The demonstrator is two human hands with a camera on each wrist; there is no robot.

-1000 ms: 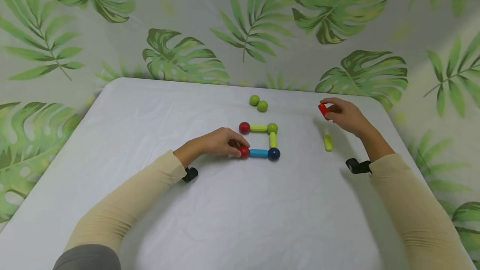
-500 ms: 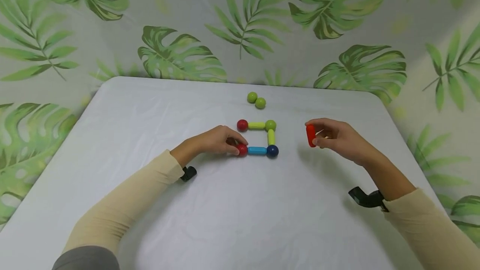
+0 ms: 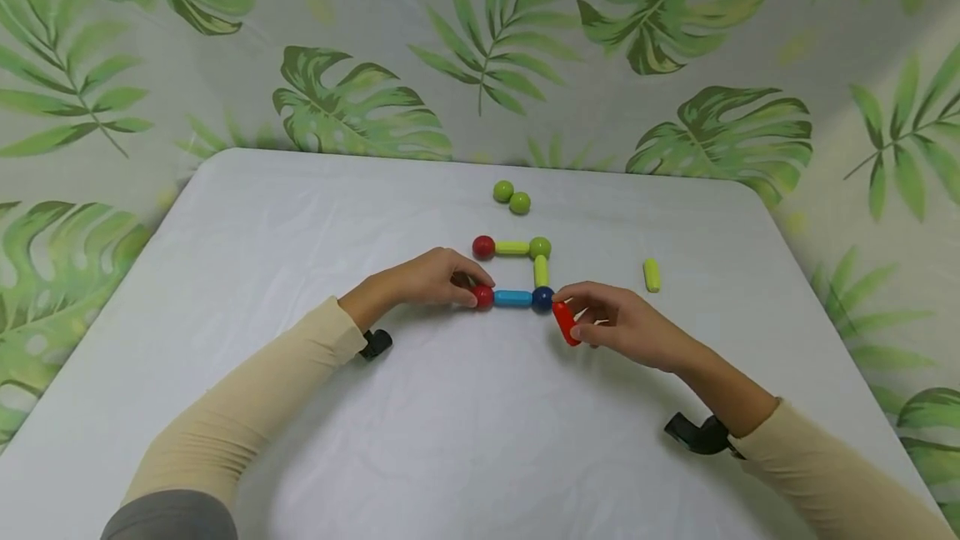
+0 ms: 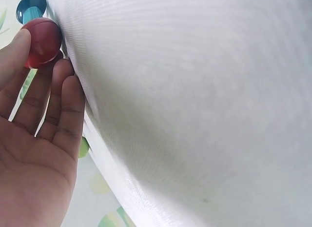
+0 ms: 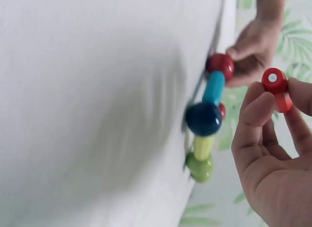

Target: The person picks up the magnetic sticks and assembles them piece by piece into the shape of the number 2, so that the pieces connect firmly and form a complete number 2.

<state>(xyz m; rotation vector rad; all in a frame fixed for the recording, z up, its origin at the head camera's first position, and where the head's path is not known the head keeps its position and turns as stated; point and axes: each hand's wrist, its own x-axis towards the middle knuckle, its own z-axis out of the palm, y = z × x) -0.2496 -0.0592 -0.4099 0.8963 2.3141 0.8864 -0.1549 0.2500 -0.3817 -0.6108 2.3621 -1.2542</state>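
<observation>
My left hand [image 3: 438, 276] pinches a red ball [image 3: 483, 297] between thumb and fingers, close on the tabletop. From this ball a blue stick [image 3: 513, 298] leads to a dark blue ball [image 3: 543, 299]. A yellow-green stick [image 3: 541, 271] joins that to a green ball [image 3: 540, 247], and another yellow-green stick [image 3: 512, 247] ends at a second red ball [image 3: 483, 247]. My right hand [image 3: 626, 327] holds a short red stick [image 3: 566, 323] by thumb and fingertips, tilted, right beside the dark blue ball. In the right wrist view the stick's end [image 5: 273, 78] shows a pale round spot.
Two loose green balls [image 3: 520, 202] lie together behind the joined pieces. A single yellow-green stick [image 3: 652, 275] rests to the right on the white-covered table [image 3: 375, 440]. A leaf-patterned cloth [image 3: 495, 48] hangs behind the table's far edge.
My right hand has carried the red stick from the right back leftward and nearer to me, up to the dark blue ball. The left hand keeps its grip on the red ball.
</observation>
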